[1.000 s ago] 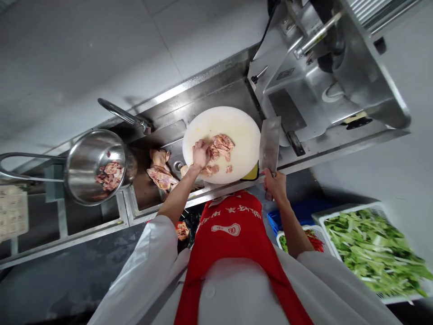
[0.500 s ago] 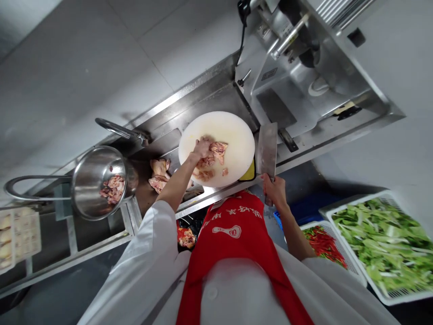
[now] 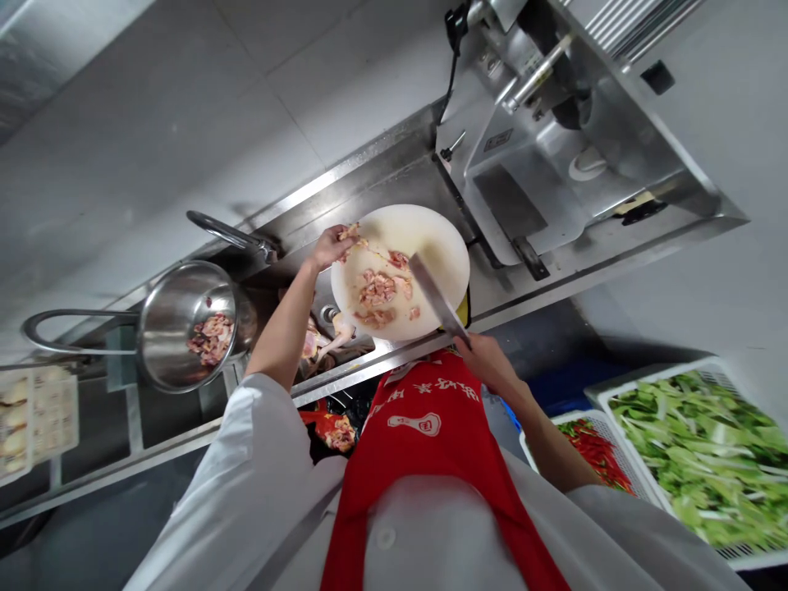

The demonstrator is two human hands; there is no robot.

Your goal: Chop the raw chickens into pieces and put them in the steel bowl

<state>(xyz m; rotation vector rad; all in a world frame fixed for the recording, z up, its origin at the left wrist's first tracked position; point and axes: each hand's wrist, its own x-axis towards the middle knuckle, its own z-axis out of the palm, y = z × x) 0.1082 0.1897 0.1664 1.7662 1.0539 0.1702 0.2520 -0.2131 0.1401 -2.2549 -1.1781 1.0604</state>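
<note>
A round white cutting board (image 3: 440, 238) lies across the steel sink counter, with chopped raw meat (image 3: 377, 289) on it. My left hand (image 3: 332, 246) is closed on a piece of raw meat (image 3: 350, 233) at the board's left edge. My right hand (image 3: 486, 359) grips the handle of a cleaver (image 3: 434, 294), whose blade reaches over the right half of the board beside a small piece of meat (image 3: 399, 259). Whole raw poultry (image 3: 315, 341) lies in the sink, left of the board and partly hidden by my left forearm.
A steel pot (image 3: 178, 361) with cut meat stands at the left, near a curved faucet (image 3: 222, 228). Behind to the right is a steel machine (image 3: 529, 180). Baskets of leafy greens (image 3: 707, 451) and red peppers (image 3: 594, 451) are at the lower right.
My left hand has moved left and up, lifting a piece of meat from the pile. The cleaver has swung left from beside the board to over it.
</note>
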